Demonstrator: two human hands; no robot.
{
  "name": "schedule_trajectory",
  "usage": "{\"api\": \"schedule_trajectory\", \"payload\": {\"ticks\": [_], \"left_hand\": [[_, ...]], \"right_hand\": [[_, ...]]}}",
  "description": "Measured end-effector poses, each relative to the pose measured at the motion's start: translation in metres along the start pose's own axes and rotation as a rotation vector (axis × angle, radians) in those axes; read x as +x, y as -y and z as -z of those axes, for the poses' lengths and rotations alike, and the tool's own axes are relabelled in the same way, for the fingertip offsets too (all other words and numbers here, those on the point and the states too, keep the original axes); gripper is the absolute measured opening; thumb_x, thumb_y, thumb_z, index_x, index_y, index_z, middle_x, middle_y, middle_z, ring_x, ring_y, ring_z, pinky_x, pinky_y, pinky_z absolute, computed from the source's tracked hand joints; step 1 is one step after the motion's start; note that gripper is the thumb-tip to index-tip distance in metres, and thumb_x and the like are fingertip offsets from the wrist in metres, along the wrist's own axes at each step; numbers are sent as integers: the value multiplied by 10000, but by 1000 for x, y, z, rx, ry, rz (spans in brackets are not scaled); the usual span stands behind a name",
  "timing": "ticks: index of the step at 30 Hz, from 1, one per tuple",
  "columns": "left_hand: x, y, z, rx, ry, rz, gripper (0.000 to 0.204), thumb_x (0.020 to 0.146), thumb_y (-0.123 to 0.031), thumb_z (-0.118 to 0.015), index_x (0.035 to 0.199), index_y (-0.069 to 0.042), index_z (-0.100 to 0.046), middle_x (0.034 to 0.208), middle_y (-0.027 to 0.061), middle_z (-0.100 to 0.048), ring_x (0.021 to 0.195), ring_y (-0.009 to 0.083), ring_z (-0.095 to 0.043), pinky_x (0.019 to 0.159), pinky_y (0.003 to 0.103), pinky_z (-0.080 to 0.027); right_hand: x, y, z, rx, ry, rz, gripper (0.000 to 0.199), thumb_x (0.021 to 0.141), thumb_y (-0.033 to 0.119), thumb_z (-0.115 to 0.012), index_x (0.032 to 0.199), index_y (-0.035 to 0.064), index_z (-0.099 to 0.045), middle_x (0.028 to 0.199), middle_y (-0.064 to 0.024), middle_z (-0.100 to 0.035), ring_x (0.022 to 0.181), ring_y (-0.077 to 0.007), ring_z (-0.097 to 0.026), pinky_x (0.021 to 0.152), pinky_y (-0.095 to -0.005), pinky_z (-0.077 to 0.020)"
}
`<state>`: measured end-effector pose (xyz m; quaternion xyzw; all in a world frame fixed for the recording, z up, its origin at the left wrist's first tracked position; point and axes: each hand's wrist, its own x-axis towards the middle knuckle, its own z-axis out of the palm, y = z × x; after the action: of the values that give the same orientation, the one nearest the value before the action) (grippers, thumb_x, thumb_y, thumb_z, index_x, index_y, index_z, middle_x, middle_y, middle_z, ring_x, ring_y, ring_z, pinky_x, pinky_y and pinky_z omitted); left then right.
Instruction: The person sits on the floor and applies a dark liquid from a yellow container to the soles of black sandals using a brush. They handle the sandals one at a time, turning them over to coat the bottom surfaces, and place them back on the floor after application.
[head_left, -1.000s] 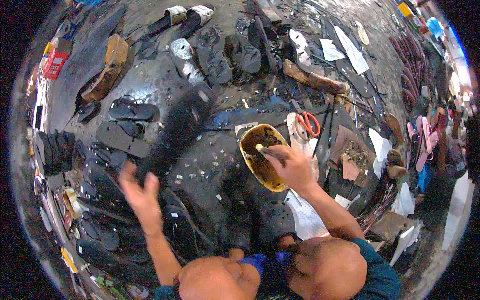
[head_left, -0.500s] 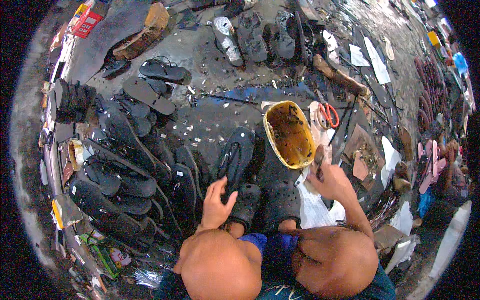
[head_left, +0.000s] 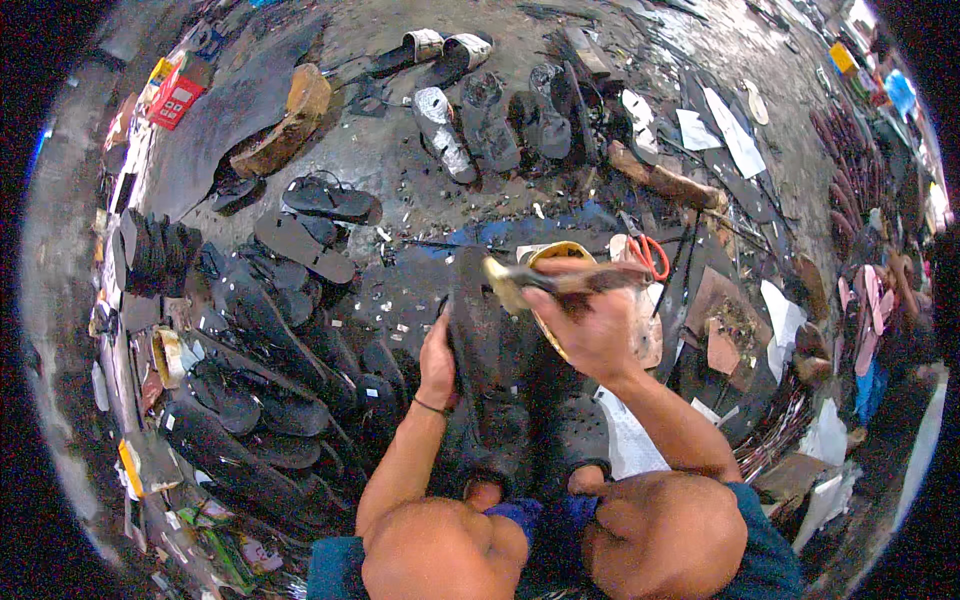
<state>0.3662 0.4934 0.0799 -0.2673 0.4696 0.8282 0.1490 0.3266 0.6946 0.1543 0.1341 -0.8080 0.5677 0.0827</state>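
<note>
On the workshop floor, between the knees: black rubber sandal sole [head_left: 478, 330], stood on end, tilted slightly, toe up. Left hand [head_left: 437, 362] clamped on its left edge near mid-length, thumb and fingers wrapped round the rim. Right hand [head_left: 590, 325] closed on a brush [head_left: 545, 280] – handle crossing the knuckles, yellowish bristle end touching the sole's upper right edge. Hands close together, not touching.

Directly behind the brush: yellow glue pot [head_left: 560, 262], partly hidden by the right hand. Just right of it, red-handled scissors [head_left: 648, 252] lying flat. Further back, a wooden block [head_left: 665, 182], white paper patterns [head_left: 735, 140], two silvery insoles [head_left: 440, 130].

To the left: rows of black flip-flops [head_left: 270, 340], overlapped and stacked; a pair laid apart [head_left: 330, 200] above them.

Handling, judged: sole light, flexible, likely to bend if gripped at one end only – best held at the waist by the edges, as here, clear of the coated face. Wet adhesive probably tacky; surface otherwise matt and not slippery. Not fragile.
</note>
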Motion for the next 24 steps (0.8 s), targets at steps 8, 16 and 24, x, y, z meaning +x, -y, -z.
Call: {"api": "schedule_trajectory", "payload": {"ticks": [8, 16, 24], "left_hand": [[-23, 5, 9, -448, 265, 46, 556, 1047, -448, -333, 1331, -29, -562, 1236, 122, -660, 1088, 284, -655, 970, 422, -523], [-20, 14, -1, -398, 130, -85, 453, 1040, -350, -418, 1282, -6, -586, 1195, 104, -665, 1062, 243, -658, 953, 418, -528], [-5, 17, 16, -52, -7, -157, 565, 1084, -464, -319, 1195, -4, -629, 1034, 82, -693, 855, 173, -689, 763, 327, -577]], "right_hand": [[-6, -3, -20, -52, 69, 40, 221, 866, 123, -749, 1062, 33, -700, 972, -107, -725, 874, -256, -688, 808, -380, -523], [-11, 18, -19, -71, -43, 130, 149, 888, 147, -726, 979, 36, -686, 950, -153, -720, 822, -332, -698, 711, -401, -546], [-34, 15, -34, 616, 112, -467, 250, 954, 140, -690, 1161, 10, -637, 1003, -31, -678, 862, -120, -625, 753, -279, -510]]}}
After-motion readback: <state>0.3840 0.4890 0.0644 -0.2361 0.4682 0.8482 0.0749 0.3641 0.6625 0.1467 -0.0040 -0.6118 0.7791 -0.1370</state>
